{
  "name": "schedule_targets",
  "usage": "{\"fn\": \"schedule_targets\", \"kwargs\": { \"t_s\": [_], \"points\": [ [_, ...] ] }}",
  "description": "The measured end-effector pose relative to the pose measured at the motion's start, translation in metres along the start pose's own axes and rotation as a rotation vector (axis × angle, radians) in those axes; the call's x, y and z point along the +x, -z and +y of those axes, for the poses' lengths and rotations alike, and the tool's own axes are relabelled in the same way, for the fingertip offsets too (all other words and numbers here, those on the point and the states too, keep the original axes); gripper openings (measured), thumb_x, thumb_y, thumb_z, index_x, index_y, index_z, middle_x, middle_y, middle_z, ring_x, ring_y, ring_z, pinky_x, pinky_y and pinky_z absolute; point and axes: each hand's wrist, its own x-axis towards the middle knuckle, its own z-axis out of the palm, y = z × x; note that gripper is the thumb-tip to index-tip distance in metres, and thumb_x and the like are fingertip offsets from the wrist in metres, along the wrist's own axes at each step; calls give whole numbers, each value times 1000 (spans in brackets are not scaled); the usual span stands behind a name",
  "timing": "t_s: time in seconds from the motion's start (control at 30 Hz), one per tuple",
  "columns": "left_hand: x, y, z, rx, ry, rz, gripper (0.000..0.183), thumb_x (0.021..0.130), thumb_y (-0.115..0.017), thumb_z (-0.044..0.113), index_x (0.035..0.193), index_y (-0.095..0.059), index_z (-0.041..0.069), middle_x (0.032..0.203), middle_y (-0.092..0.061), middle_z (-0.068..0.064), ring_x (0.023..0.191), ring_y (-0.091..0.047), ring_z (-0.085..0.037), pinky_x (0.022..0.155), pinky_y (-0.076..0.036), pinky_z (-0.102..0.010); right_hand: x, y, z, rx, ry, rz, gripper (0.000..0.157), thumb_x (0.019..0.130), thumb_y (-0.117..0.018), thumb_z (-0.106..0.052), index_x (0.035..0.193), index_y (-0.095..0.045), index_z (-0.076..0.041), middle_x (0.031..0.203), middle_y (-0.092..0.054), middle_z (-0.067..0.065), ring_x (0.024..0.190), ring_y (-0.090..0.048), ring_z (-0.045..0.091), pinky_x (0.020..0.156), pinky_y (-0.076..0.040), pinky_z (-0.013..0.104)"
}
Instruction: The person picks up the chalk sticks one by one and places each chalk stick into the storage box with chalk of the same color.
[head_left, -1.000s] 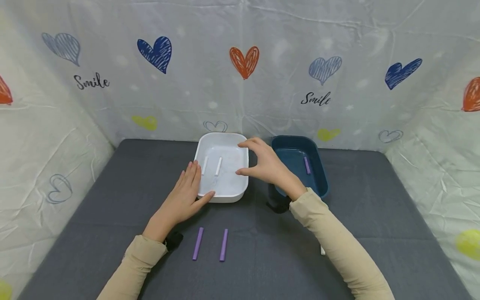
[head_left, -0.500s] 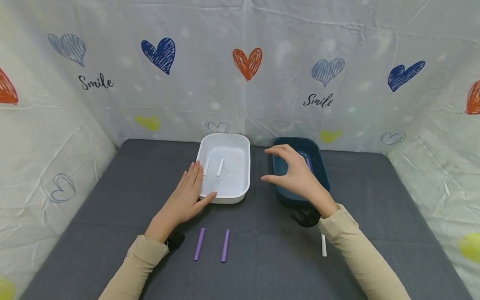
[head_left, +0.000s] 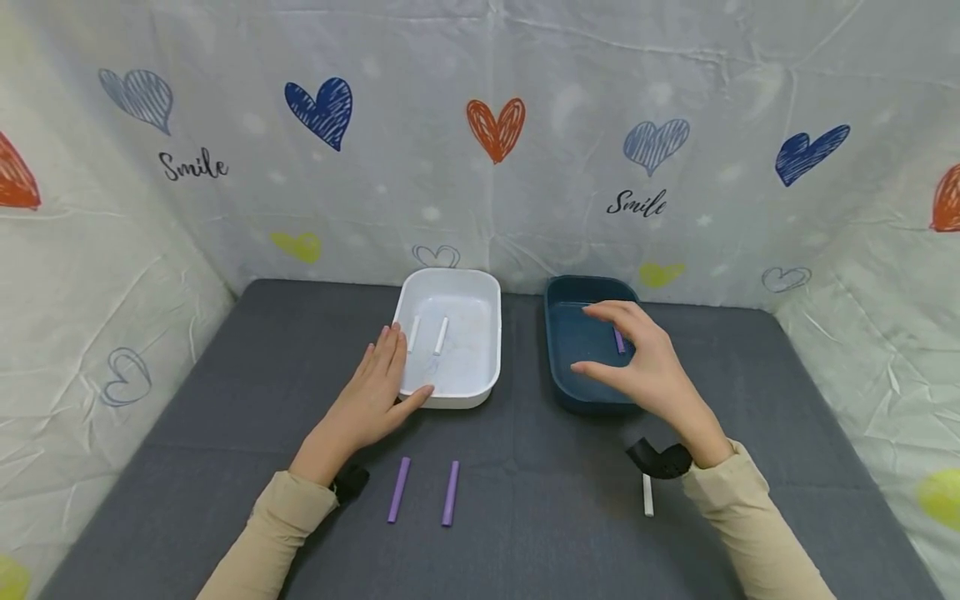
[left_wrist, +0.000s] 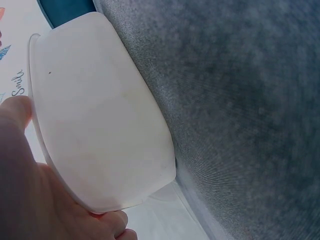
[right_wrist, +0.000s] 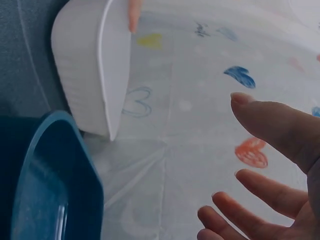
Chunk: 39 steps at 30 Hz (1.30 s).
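Touching the white tray (head_left: 467, 358) at its 8 o'clock side, the left hand (head_left: 367, 395) is lying with straight fingers, and its thumb is resting on the rim near 7 o'clock. The right hand (head_left: 649, 363) is hanging over the 4 o'clock side of the blue tray (head_left: 573, 333). Its thumb and fingers are spreading into a big C toward 9 o'clock, and it is holding nothing.

Inside the white tray, a white stick (head_left: 414, 333) is lying at 9 o'clock, and another white stick (head_left: 441, 336) is lying close to the middle. The blue tray is sitting at 3 o'clock from the white tray, and a purple stick (head_left: 619, 340) is lying in it at 3 o'clock, showing between the right thumb and fingers.

On the gray counter (head_left: 525, 533), a second purple stick (head_left: 399, 490) is lying at 7 o'clock from the white tray, and a third purple stick (head_left: 450, 493) is lying at 6 o'clock. One last white stick (head_left: 648, 498) is lying between 5 and 6 o'clock from the blue tray.
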Motion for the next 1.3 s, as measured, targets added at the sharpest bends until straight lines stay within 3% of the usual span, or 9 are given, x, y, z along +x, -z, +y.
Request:
{"fn": "schedule_targets", "kwargs": {
  "t_s": [0.2, 0.37, 0.83, 1.1, 1.3],
  "points": [
    [0, 0, -1, 4, 1, 2, 94, 101, -45, 56, 154, -4, -10, 163, 5, -24, 151, 6, -35, 120, -7, -54, -14, 11, 9, 144, -5, -5, 66, 80, -85, -13, 139, -57, -14, 137, -52, 2, 125, -50, 21, 110, -39, 37],
    [-1, 0, 0, 1, -2, 4, 94, 101, -46, 55, 155, -3, -10, 163, 5, -25, 151, 6, -35, 120, -7, -55, -30, 16, 18, 226, -17, -15, 68, 79, -83, -4, 140, -55, -12, 137, -53, 5, 124, -50, 12, 108, -38, 25],
    [-1, -1, -1, 7, 0, 11, 95, 101, -45, 57, 155, -4, -10, 163, 5, -25, 151, 6, -34, 120, -7, -54, -74, 24, 39, 233, -58, 3, 62, 80, -81, 0, 137, -57, -10, 134, -55, 7, 123, -51, 5, 105, -39, 16],
    [-1, 0, -1, 8, -4, 15, 94, 101, -45, 56, 155, -4, -10, 163, 4, -25, 151, 5, -35, 120, -8, -55, -98, 27, 48, 218, -193, -3, 54, 84, -80, -9, 134, -60, -11, 131, -57, 7, 120, -52, 0, 98, -42, 13],
    [-2, -2, -2, 9, -3, 17, 95, 101, -45, 57, 154, -5, -10, 163, 4, -25, 151, 5, -35, 119, -9, -55, -111, 25, 58, 227, -247, -23, 48, 86, -79, -14, 130, -61, -9, 128, -59, 10, 118, -55, 0, 96, -45, 14]
  ]
}}
